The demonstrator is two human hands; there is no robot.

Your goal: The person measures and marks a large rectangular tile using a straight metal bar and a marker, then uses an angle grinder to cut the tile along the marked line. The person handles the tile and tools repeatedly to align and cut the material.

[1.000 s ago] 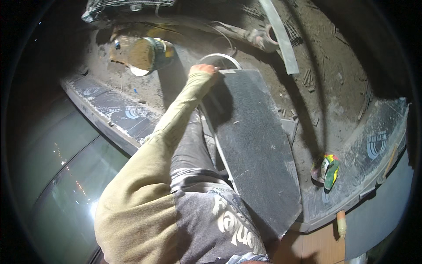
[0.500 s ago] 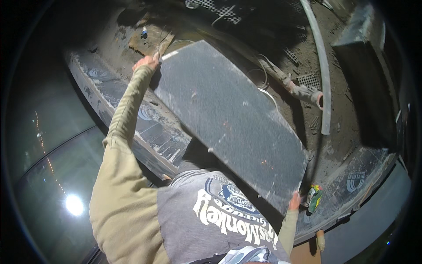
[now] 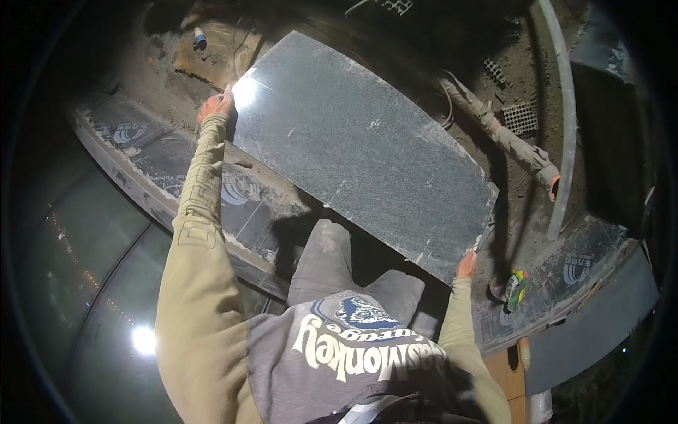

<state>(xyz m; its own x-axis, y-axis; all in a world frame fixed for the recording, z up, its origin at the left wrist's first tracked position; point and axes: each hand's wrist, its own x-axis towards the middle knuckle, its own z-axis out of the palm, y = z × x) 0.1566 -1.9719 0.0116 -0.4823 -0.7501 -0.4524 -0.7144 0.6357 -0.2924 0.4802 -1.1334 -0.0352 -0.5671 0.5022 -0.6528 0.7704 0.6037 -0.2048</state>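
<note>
A large grey stone slab (image 3: 367,155) is held slantwise in front of my legs, its far-left end bright with glare. My left hand (image 3: 215,106) grips its left end, the fingers partly hidden behind the edge. At the near right corner, my right hand (image 3: 467,263) is closed on the slab's edge, its fingertips out of sight underneath. Most of what lies beneath the slab is hidden. To the right of my right hand, a small green and yellow packet (image 3: 518,291) lies on the dusty ledge.
A dirt-covered pipe (image 3: 505,138) with an open end lies beyond the slab, beside a long pale curved pipe (image 3: 565,120). Black perforated pieces (image 3: 521,119) lie in the dirt. A wooden board (image 3: 212,60) is at the far left. Dark printed ledge panels (image 3: 141,134) curve around me.
The slab's right end has moved away from me and looks swung further outward, both hands still on it. My view has shifted, and my legs now show below the slab.
</note>
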